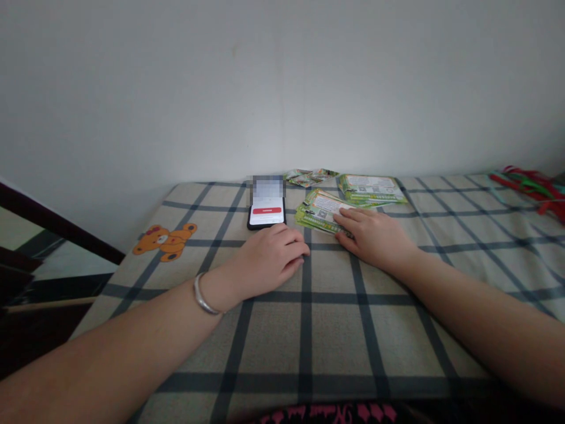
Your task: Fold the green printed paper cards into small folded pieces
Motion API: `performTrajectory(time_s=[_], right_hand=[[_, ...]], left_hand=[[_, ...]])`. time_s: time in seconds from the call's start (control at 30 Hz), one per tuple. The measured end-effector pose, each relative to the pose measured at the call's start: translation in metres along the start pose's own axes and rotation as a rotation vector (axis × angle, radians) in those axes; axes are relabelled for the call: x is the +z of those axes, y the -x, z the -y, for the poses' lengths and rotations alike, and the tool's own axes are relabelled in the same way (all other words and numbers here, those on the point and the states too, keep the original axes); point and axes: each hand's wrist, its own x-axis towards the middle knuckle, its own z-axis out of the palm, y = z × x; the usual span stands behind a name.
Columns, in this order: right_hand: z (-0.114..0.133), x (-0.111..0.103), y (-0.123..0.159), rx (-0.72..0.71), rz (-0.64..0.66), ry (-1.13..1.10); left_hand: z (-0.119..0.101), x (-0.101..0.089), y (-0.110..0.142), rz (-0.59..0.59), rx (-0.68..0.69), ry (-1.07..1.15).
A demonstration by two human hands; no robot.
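My left hand (270, 259) rests on the checked cloth just below a black phone (266, 209) with a lit screen; its fingers are curled loosely and hold nothing I can see. A silver bangle (202, 296) circles that wrist. My right hand (373, 235) lies flat with fingers stretched onto the near edge of a fanned stack of green printed cards (319, 210).
A second green card stack (371, 189) sits behind the first, with torn green wrappers (309, 176) near the wall. Red and green strips (534, 185) lie at the far right. The checked cloth (318, 330) has an orange bear print (165, 241); a dark rail (57, 224) runs at the left.
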Motion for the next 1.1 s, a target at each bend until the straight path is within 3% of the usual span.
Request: performTrajectory(time_s=[0.27,0.53,0.83,1.1], right_hand=[[0.002,-0.004,0.003,0.009,-0.070,0.113],[0.003,-0.006,0.005,-0.191,-0.186,0.157],[0.013,-0.014,0.009,-0.262,-0.106,-0.024],[0.022,-0.013,0.014,-0.332,-0.049,-0.277]], left_hand=[[-0.001,0.000,0.000,-0.012,0.002,-0.024],[0.000,0.004,-0.001,-0.099,-0.038,-0.016],[0.002,0.005,-0.001,-0.155,-0.037,-0.030],[0.003,0.006,-0.003,-0.086,0.065,-0.021]])
